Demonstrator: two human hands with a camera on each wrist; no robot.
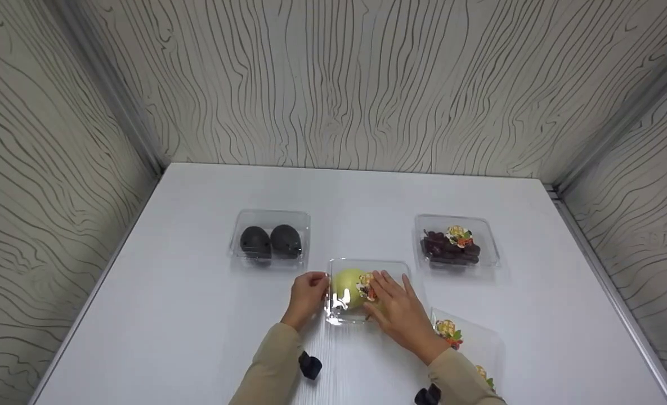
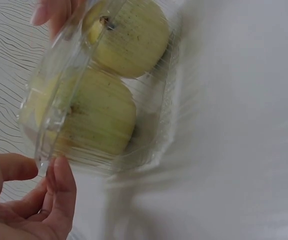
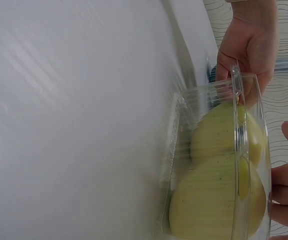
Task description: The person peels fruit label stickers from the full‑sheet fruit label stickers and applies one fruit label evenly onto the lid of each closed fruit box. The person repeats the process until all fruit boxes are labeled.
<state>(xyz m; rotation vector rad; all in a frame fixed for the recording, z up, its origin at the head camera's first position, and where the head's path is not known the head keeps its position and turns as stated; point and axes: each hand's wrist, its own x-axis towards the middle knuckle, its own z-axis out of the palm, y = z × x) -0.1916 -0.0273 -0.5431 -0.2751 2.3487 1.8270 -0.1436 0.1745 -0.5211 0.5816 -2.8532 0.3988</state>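
A clear plastic clamshell box (image 1: 386, 267) with two large round yellow-green fruits (image 2: 96, 112) inside lies at the middle of the table, its lid down. My left hand (image 1: 306, 297) is at its left side, thumb and fingertips (image 2: 64, 182) pinching the lip of the rim. My right hand (image 1: 402, 318) lies over the lid with its fingers extended, fingertips at a round fruit-print sticker (image 1: 364, 286) on top. In the right wrist view, the right fingers (image 3: 285, 192) lie along the lid's outer face.
Behind to the left stands a clear box (image 1: 271, 216) with two dark oval fruits (image 1: 285, 241). Another box (image 1: 482, 228), behind to the right, holds dark red grapes (image 1: 435, 244) and bears a similar sticker. A sticker sheet (image 1: 479, 340) lies beside my right forearm. Patterned walls (image 1: 333, 84) enclose the table.
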